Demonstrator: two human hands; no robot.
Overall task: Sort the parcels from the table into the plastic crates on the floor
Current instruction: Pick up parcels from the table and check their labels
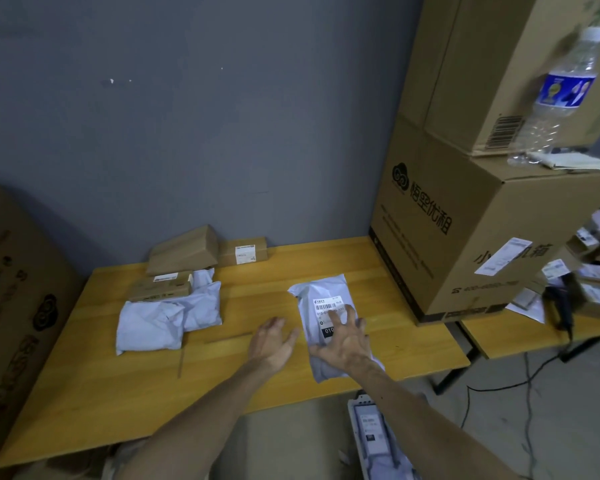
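Yellow wooden table, labelled grey plastic mailer, crumpled grey mailers left, small brown cardboard boxes behind, large cardboard carton right

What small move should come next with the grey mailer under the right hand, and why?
Probably curl the right hand round the grey mailer and lift it. That hand's fingers are spread over the label without gripping, the left hand is open beside it, and the mailer lies flat on the table, not yet in the crate below.
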